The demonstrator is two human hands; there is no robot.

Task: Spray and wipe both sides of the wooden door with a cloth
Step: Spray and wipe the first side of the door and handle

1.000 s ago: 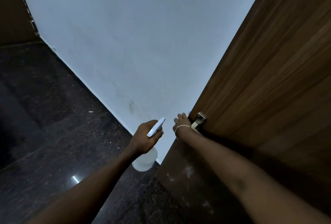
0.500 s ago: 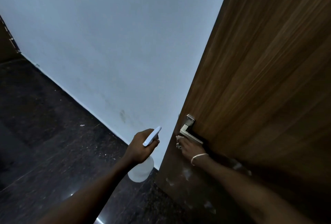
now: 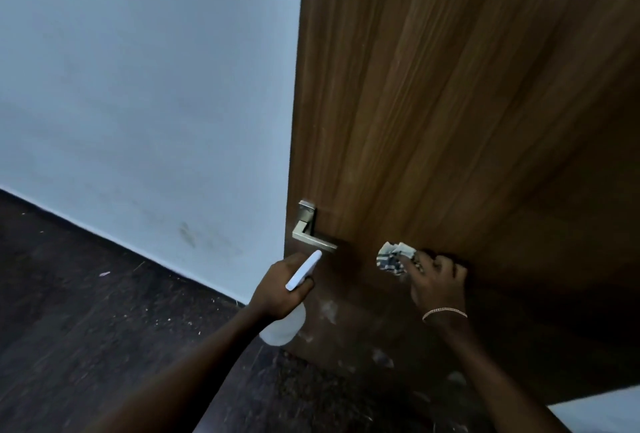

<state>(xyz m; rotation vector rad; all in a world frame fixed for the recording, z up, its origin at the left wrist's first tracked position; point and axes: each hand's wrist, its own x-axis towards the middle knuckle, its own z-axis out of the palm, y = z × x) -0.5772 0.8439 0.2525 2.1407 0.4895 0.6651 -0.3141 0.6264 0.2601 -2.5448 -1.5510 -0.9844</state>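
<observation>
The right hand (image 3: 434, 280) has left the door handle (image 3: 311, 235), where it was half a second ago, and now lies more to the right on the door face, while the view has turned to face the door more directly. There is one pale wall (image 3: 138, 86) on the left, one wooden door (image 3: 450, 103) filling the right side, and one dark floor (image 3: 86, 311) below them. The door has one metal lever handle near its left edge, and some pale marks low on its face. There is one spray bottle (image 3: 282, 330), white, held in the left hand (image 3: 280, 289); the fingers are wrapped around its neck, the white head points up toward the handle, and the arm is stretched forward. There is one crumpled cloth (image 3: 393, 257), pinched by the curled fingers of the right hand and pressed to the door, just right of the handle and a little lower. One thin bracelet (image 3: 445, 312) sits on the right wrist.
</observation>
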